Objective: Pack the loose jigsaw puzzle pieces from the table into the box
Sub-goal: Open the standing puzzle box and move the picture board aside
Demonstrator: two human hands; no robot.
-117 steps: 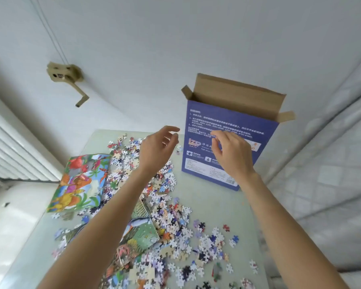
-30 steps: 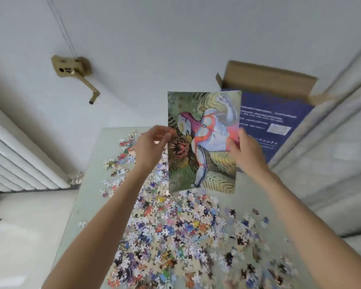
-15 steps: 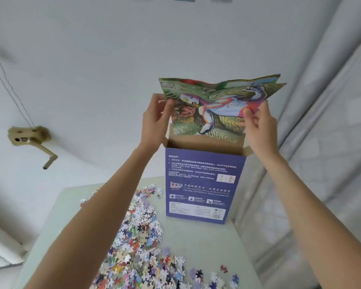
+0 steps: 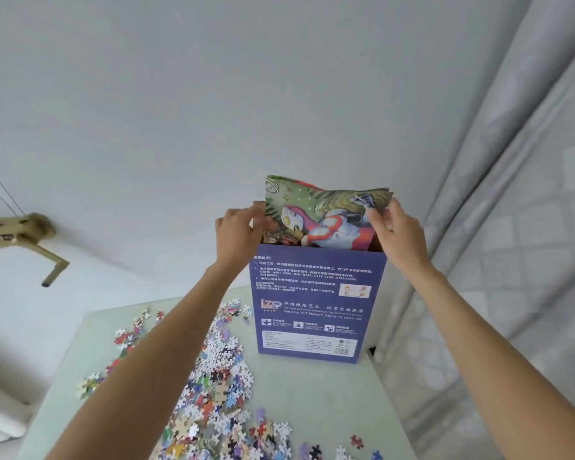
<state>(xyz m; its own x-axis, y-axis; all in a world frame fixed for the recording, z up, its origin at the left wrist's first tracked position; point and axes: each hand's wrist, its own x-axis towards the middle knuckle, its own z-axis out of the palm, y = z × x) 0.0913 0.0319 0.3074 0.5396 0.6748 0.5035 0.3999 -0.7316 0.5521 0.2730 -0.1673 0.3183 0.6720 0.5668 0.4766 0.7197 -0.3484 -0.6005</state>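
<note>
A tall blue puzzle box stands upright at the far right of the pale green table, its top open. A folded colourful picture sheet sticks halfway out of the box's opening. My left hand pinches the sheet's left edge at the box's top corner. My right hand pinches its right edge. Loose jigsaw pieces lie scattered over the table's left and near part, under my left forearm.
A grey curtain hangs close to the right of the table and box. A tan crank handle sticks out of the white wall at the left. Several stray pieces lie near the table's front right.
Both hands lifted the picture sheet from above the table to the box's open top and have lowered it partway inside. My view tilted up toward the box.
</note>
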